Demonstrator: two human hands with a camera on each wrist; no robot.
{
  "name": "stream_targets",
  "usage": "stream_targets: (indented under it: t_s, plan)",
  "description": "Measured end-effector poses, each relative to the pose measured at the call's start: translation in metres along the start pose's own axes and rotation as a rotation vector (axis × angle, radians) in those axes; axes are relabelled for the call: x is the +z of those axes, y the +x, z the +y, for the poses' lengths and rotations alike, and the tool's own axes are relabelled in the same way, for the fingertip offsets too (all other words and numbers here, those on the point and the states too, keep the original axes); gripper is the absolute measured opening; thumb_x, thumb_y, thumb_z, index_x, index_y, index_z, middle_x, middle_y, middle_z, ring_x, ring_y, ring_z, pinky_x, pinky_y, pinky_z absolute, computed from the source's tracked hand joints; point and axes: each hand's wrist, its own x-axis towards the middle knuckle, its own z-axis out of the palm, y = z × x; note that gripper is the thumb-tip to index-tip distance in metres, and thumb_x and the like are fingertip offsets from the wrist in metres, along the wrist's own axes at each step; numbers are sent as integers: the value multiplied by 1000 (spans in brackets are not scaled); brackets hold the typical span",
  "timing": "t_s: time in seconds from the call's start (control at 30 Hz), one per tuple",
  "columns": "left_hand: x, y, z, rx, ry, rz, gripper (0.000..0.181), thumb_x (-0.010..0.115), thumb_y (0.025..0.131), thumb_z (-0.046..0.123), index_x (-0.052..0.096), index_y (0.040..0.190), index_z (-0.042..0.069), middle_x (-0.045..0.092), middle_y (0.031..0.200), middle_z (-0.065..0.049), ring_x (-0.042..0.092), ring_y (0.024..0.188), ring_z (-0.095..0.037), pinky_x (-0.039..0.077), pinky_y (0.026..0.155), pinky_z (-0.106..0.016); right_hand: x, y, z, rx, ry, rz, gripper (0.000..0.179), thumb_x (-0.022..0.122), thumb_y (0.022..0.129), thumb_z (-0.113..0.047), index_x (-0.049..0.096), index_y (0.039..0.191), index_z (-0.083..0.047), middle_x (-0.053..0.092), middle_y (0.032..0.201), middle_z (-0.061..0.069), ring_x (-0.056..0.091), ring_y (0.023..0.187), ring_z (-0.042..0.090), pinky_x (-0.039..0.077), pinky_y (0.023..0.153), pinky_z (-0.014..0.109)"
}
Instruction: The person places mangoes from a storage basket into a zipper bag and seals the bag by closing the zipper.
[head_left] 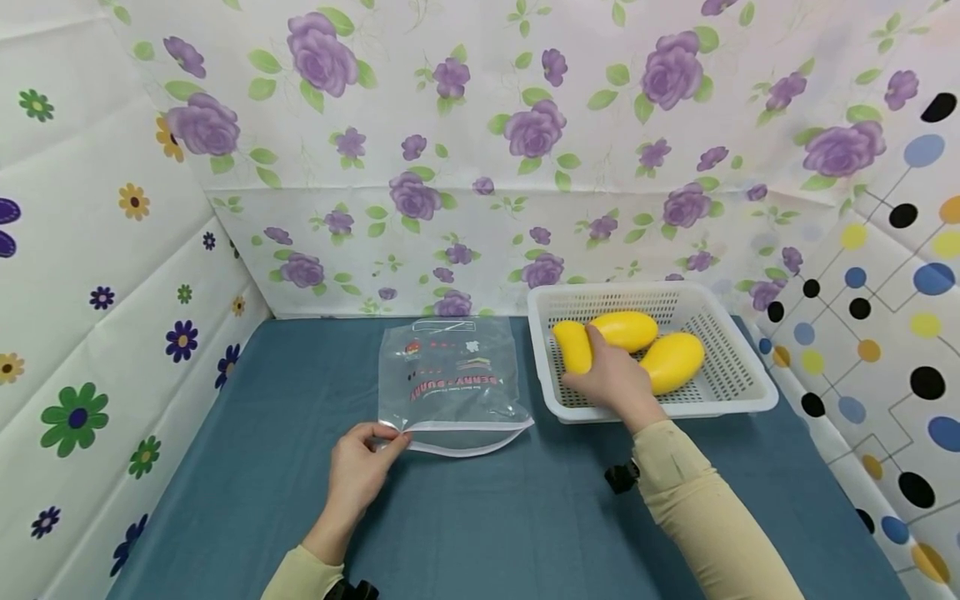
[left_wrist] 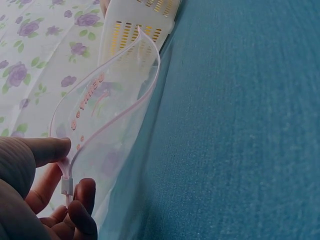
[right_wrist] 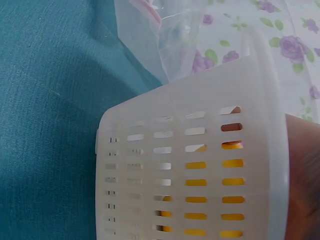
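Note:
A clear zip bag (head_left: 450, 375) with printed lettering lies on the table, its mouth towards me and parted. My left hand (head_left: 363, 467) pinches the left end of its mouth; the left wrist view shows a small pale slider (left_wrist: 67, 186) among those fingers (left_wrist: 52, 150). Inside a white plastic basket (head_left: 720, 406) are three yellow mangoes. My right hand (head_left: 617, 379) reaches over the near rim and grips the leftmost mango (head_left: 573, 346), thumb on its near side. A second mango (head_left: 630, 331) lies behind that hand, a third mango (head_left: 675, 362) to its right. The basket wall hides most of this hand in the right wrist view.
Blue-green cloth (head_left: 495, 517) covers the table. A flowered sheet (head_left: 480, 233) stands at the back, with patterned sheets along the left and right sides. The basket's left wall stands close beside the bag's right edge.

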Motion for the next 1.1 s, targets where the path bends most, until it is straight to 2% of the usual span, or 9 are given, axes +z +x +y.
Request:
stream_targets:
  t_s: [0.47, 0.87, 1.1]
  plan:
    - [-3, 3, 5, -5, 10, -10, 16, 89, 90, 20, 80, 90, 7, 66, 90, -7, 51, 67, -19, 41, 56, -30, -12, -10, -11, -19, 50, 54, 106, 76, 89, -45, 17, 172, -15, 58, 144, 24, 61, 103, 38, 50, 90, 58]
    - [-4, 3, 7, 3, 8, -9, 17, 89, 90, 19, 80, 92, 6, 65, 90, -7, 51, 61, -19, 41, 52, -30, -19, -24, -11, -88, 43, 94, 102, 78, 88, -43, 24, 171, -16, 61, 142, 21, 60, 106, 37, 49, 89, 58]
    - [-5, 4, 9, 13, 5, -5, 17, 89, 90, 20, 80, 92, 5, 64, 87, -7, 51, 61, -19, 41, 52, -30, -23, -35, -16, -134, 59, 102, 102, 77, 86, -43, 25, 171, -21, 61, 143, 16, 60, 105, 34, 49, 87, 54]
